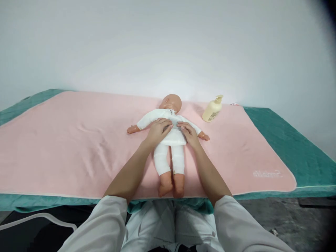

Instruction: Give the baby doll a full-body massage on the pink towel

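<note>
Now | left hand [159, 130], right hand [189, 132] spread on doll [173, 140] | feet [179, 186] by pink mat [65, 147] edge | room leftward

head view | high at near edge of table [294, 147] | faces forward, down | near doll [172, 139] | reaches wall [168, 45]

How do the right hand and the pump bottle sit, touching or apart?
Apart. The head view shows pink mat and the doll's white sleeve between the right hand and the pump bottle.

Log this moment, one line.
baby doll: lying on pink blanket; left hand: on torso; right hand: on torso; pump bottle: standing on pink blanket
</note>
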Demonstrator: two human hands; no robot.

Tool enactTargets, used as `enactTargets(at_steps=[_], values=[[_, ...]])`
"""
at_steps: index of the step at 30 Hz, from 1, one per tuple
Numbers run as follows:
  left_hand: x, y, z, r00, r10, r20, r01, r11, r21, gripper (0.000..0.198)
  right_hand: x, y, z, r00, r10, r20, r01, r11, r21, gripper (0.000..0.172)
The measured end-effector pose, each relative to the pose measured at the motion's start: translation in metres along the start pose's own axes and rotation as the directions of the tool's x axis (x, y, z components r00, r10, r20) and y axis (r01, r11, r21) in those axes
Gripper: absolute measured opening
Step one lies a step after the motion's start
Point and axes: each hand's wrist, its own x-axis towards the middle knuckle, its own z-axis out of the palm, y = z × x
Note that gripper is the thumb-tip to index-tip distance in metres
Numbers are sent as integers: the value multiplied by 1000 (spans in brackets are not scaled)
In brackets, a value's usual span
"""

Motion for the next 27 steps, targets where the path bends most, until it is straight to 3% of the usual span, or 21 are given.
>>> enactTargets(at_steps=[10, 16, 20, 27], values=[[1, 2, 2, 998, -54, 34, 51, 996, 71, 24, 1, 6, 0, 1000, 15, 6, -15, 1000, -15, 39], [4, 1, 1, 998, -53, 16, 52, 998, 36, 23, 9, 10, 2, 998, -61, -3, 61, 998, -29, 43], [8, -3, 2, 999, -47, -28, 47, 999, 10, 24, 16, 11, 6, 996, -79, 43, 80, 996, -30, 46], [15, -8, 7, 997, -75, 20, 72, 992, 100, 26, 19, 17, 8, 994, -72, 79, 81, 990, -118, 50]])
